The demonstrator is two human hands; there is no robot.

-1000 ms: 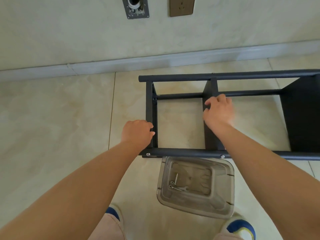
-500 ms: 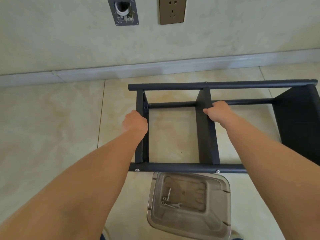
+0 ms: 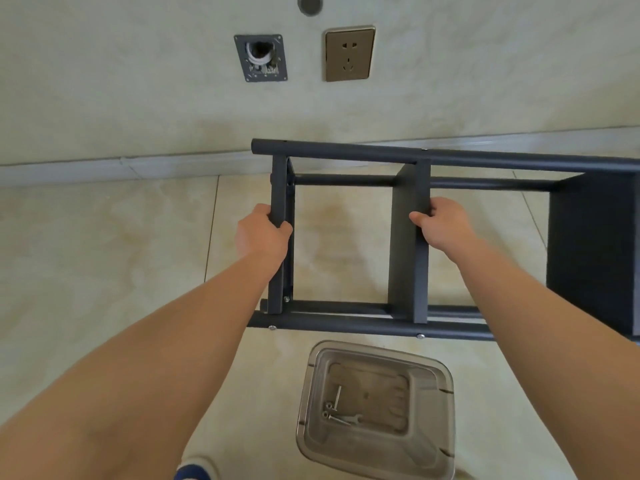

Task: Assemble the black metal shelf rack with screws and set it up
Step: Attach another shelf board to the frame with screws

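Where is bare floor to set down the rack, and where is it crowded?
Bare tiles lie left of the black metal shelf rack, up to the baseboard. Tiles also show between its end frame and middle shelf panel. It is crowded just below the rack, where the clear plastic container with screws sits.

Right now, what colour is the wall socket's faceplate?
Bronze-gold, a metallic brown, on the wall socket; the head view shows it best.

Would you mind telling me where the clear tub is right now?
The tub sits on the floor low in the head view, just in front of the rack, between the two forearms.
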